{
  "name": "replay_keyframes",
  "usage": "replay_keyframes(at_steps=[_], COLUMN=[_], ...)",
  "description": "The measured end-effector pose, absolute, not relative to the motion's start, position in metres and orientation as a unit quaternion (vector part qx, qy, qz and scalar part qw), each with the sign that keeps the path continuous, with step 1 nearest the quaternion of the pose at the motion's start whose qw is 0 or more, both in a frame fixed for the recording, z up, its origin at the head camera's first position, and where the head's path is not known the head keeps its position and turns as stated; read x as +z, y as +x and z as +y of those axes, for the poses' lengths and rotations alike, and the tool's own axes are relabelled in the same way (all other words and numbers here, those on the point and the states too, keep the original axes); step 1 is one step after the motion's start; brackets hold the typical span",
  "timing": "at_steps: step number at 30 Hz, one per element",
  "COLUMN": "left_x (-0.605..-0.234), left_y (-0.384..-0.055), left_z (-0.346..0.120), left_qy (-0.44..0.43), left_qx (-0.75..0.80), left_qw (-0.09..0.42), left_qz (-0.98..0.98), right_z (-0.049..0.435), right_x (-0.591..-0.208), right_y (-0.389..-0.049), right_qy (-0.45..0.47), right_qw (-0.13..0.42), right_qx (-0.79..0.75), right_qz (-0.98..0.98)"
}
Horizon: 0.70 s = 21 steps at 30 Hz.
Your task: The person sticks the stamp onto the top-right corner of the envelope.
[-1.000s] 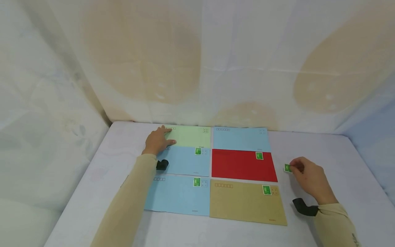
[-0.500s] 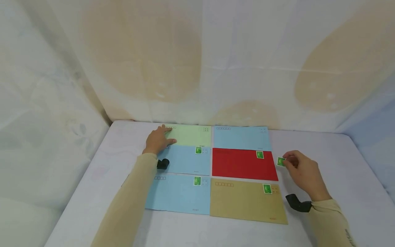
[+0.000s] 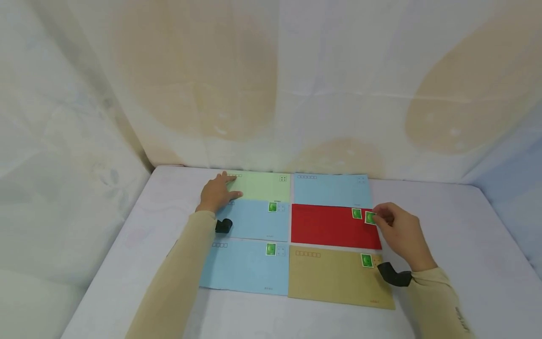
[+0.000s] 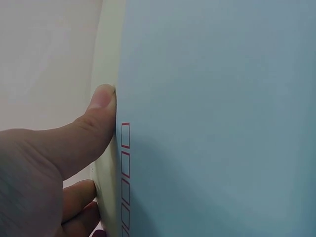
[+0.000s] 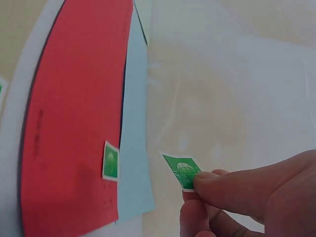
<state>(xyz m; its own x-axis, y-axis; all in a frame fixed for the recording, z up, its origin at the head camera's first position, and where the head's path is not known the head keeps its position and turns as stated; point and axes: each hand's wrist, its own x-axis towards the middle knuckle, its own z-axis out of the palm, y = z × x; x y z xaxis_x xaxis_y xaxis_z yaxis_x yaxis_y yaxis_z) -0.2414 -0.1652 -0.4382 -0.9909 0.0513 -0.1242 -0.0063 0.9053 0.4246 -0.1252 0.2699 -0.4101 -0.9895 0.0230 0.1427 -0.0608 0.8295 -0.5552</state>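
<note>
A small green postage stamp (image 5: 181,170) with a white edge is pinched between the thumb and forefinger of my right hand (image 3: 398,233). In the head view it overlaps the top right corner of the red envelope (image 3: 330,228), beside a stamp (image 3: 357,213) lying on that envelope. My left hand (image 3: 215,193) rests with spread fingers on the left end of the light green envelope (image 3: 262,186). In the left wrist view its thumb (image 4: 101,106) lies along the edge of the middle blue envelope (image 4: 222,98).
A blue envelope (image 3: 332,188) at the back right bears no stamp. Nearer lie another blue envelope (image 3: 241,270) and a tan envelope (image 3: 334,282), each stamped at its upper right. The white table (image 3: 478,226) stands before a hanging patterned cloth (image 3: 317,94).
My right hand has moved left with the stamp, from the bare table right of the red envelope to its top right corner. My left hand has stayed in place.
</note>
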Motion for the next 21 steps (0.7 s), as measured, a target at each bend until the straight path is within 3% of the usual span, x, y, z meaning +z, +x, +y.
replay_keyframes(at_steps=[8,21], left_x=[-0.439,-0.437], left_y=[-0.240,-0.239], left_z=[-0.166,-0.165], left_qy=[0.011,0.013], left_qx=[0.220,0.218], left_qw=[0.069,0.067], left_qz=[0.973,0.974], right_z=[0.258,0.237], right_x=[-0.407,-0.406], right_y=[-0.134,-0.143], right_qy=[0.054,0.071], right_qw=[0.108,0.106], right_qx=[0.298,0.318], right_qz=[-0.947,-0.940])
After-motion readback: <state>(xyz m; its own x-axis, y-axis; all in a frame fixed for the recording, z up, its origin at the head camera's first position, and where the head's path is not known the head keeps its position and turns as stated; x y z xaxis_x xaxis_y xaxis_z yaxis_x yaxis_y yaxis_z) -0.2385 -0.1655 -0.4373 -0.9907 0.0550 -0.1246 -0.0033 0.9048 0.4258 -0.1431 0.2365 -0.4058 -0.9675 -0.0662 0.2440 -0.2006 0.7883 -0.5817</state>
